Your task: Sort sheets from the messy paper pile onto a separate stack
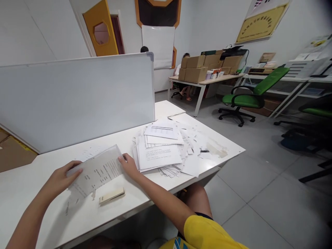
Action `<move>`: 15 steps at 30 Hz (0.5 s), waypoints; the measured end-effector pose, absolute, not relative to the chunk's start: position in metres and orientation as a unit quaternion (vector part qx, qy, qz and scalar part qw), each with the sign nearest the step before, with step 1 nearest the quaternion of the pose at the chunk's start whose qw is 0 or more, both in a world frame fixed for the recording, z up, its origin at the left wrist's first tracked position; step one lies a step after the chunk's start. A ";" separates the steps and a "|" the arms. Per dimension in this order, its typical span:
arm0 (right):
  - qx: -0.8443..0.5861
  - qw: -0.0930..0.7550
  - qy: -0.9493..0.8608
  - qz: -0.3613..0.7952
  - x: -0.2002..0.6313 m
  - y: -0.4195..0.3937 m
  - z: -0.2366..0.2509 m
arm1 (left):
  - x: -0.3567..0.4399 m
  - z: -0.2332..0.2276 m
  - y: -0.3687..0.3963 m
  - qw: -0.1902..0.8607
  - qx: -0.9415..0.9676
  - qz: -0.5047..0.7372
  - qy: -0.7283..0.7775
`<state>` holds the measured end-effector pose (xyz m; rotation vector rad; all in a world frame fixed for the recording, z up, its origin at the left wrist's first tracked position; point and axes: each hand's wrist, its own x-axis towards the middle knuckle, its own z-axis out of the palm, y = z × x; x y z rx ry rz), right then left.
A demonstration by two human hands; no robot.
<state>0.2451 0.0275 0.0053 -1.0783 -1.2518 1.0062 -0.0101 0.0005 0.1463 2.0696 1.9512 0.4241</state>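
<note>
Nearest the camera, the left hand (61, 180) lies flat on the left end of a printed sheet (97, 172), fingers spread and pressing rather than closed around it. Just below the sheet, a cream stapler (111, 195) lies on the white counter (31, 183). At the sheet's right edge, the right hand (129, 165) pinches it in a light grip. Further right, touching that hand, a loose pile of papers (166, 148) spreads. Behind stands a whiteboard divider (77, 97).
</note>
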 end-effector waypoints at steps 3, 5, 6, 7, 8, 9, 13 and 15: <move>-0.413 0.593 -0.523 0.452 0.244 0.026 0.004 | -0.012 0.145 -0.001 0.123 0.709 0.148 0.678; -0.397 0.593 -0.521 0.469 0.243 0.026 0.003 | -0.012 0.144 -0.002 0.114 0.706 0.158 0.681; -0.392 0.592 -0.521 0.474 0.243 0.026 0.002 | -0.012 0.144 -0.003 0.111 0.704 0.163 0.683; -0.385 0.593 -0.519 0.481 0.242 0.027 0.002 | -0.011 0.144 -0.004 0.110 0.701 0.167 0.684; -0.377 0.596 -0.514 0.488 0.242 0.027 0.001 | -0.011 0.143 -0.006 0.110 0.699 0.168 0.686; -0.368 0.601 -0.508 0.496 0.241 0.028 0.001 | -0.011 0.143 -0.008 0.112 0.698 0.166 0.687; -0.335 0.613 -0.492 0.520 0.239 0.030 -0.001 | -0.010 0.142 -0.013 0.118 0.704 0.161 0.681; -0.326 0.611 -0.496 0.524 0.238 0.029 -0.002 | -0.010 0.142 -0.015 0.118 0.709 0.162 0.676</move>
